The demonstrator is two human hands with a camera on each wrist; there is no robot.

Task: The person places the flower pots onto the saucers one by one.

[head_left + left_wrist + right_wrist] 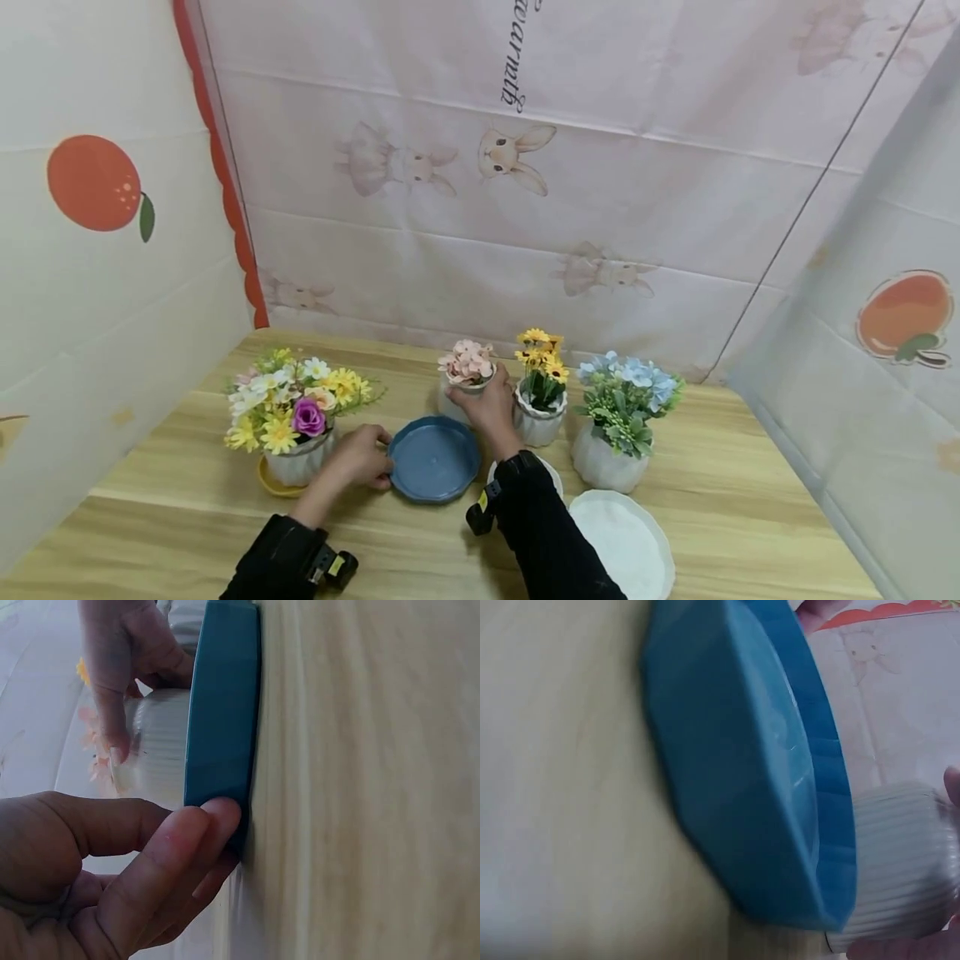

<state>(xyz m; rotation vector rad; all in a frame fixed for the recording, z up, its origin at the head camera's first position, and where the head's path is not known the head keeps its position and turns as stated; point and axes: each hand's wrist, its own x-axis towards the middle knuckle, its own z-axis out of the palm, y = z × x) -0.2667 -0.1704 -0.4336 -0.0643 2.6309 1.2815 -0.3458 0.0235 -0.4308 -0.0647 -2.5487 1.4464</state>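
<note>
My left hand (360, 457) pinches the near-left rim of a blue scalloped saucer (433, 460), which lies on the wooden table; the left wrist view shows the fingertips (223, 816) against its side. Just behind the saucer, my right hand (489, 407) grips a white ribbed flowerpot (900, 862) of pink flowers (467, 362), thumb on one side and fingers on the other. In the head view the hand partly covers this pot. Whether the pot's base touches the table is hidden.
At left, a pot of mixed flowers (300, 458) stands on a yellow saucer (274, 485). Right of my right hand are pots with yellow flowers (538, 425) and blue flowers (609, 462). A white saucer (626, 546) lies in front; another (553, 475) is partly under my right forearm.
</note>
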